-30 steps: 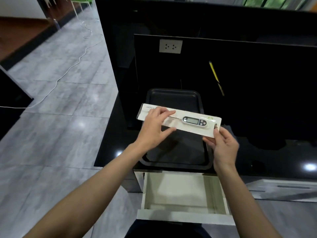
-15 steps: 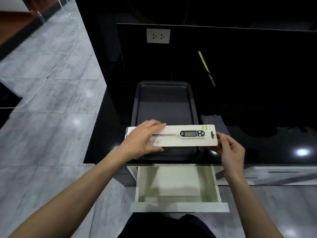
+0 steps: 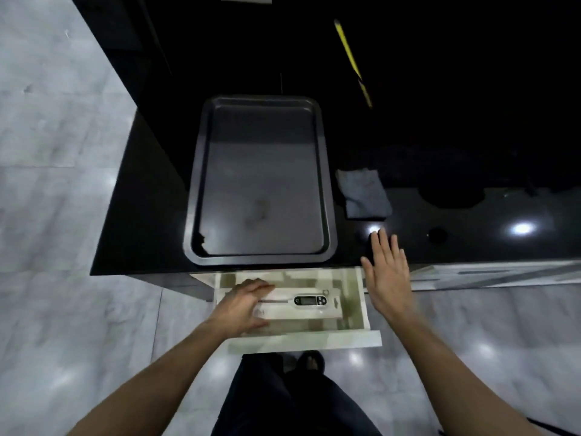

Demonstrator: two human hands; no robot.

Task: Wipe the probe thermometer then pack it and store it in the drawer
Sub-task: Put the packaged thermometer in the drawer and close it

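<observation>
The probe thermometer [image 3: 309, 300] lies in its white card package [image 3: 301, 313], which sits inside the open white drawer [image 3: 360, 303] below the black counter. My left hand [image 3: 243, 305] grips the package's left end, fingers curled over its top and thumb under its near edge. My right hand [image 3: 388, 275] hovers open with straight fingers over the drawer's right wall and the counter edge, holding nothing. A grey cloth [image 3: 363, 193] lies on the counter to the right of the tray.
A dark baking tray [image 3: 201, 184] sits on the glossy black counter [image 3: 144, 215] just above the drawer. A yellow pencil-like stick [image 3: 352, 62] lies at the back. My legs and a foot [image 3: 309, 361] stand under the drawer front.
The package came down from above the tray into the drawer. My right hand let go of its right end and opened; the left hand kept its hold.
</observation>
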